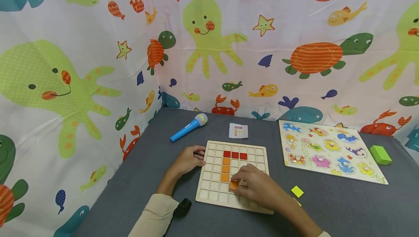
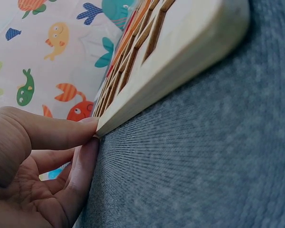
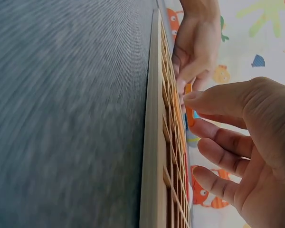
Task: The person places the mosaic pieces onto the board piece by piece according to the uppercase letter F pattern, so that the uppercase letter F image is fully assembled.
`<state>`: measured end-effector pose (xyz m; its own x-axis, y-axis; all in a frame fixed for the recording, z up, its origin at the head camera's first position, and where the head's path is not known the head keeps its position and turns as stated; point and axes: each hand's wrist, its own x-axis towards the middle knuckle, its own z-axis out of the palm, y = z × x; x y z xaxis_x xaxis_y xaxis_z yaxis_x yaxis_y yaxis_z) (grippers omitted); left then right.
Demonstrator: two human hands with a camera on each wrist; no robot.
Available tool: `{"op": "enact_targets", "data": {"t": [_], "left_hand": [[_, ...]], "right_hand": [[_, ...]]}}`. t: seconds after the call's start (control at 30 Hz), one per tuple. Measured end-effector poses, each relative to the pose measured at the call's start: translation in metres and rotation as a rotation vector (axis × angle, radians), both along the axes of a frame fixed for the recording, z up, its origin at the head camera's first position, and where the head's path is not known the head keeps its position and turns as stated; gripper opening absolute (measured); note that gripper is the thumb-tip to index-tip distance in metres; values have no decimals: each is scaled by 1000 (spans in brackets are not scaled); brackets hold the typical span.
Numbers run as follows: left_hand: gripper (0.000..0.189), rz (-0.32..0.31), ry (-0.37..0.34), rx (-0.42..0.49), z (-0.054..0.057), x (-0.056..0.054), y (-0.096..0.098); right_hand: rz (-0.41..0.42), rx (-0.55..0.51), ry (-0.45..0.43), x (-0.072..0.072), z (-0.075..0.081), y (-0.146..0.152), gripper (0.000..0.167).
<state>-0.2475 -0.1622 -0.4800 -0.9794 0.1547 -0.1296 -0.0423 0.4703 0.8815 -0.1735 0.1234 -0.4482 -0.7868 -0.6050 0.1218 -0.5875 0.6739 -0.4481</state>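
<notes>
A wooden grid board [image 1: 213, 196] lies on the dark cloth in front of me. Three red tiles [image 1: 235, 155] sit in a row in its upper part, and below the leftmost runs a column of three orange tiles [image 1: 226, 169]. My right hand [image 1: 256, 186] pinches another orange tile [image 1: 234, 185] between thumb and forefinger, just over the lower cells; in the right wrist view this tile [image 3: 189, 107] stands on edge, clear of the grid. With thumb and fingertips, my left hand [image 1: 188, 162] grips the board's left edge.
Beyond the board lie a small pattern card [image 1: 238, 131] and a blue toy microphone [image 1: 189, 128]. To the right are a sea-animal puzzle [image 1: 327, 149], a green block [image 1: 380, 155] and a yellow-green tile [image 1: 297, 191], with another partly hidden by my right arm. A printed curtain [image 1: 209, 91] hangs behind.
</notes>
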Motion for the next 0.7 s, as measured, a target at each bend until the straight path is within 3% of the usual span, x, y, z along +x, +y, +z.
{"op": "enact_targets", "data": {"t": [0.33, 0.7], "left_hand": [[57, -5, 1, 0, 1, 0, 0], [56, -4, 4, 3, 1, 0, 0]], "right_hand": [[5, 5, 25, -1, -1, -23, 19], [19, 28, -3, -3, 0, -29, 23]]}}
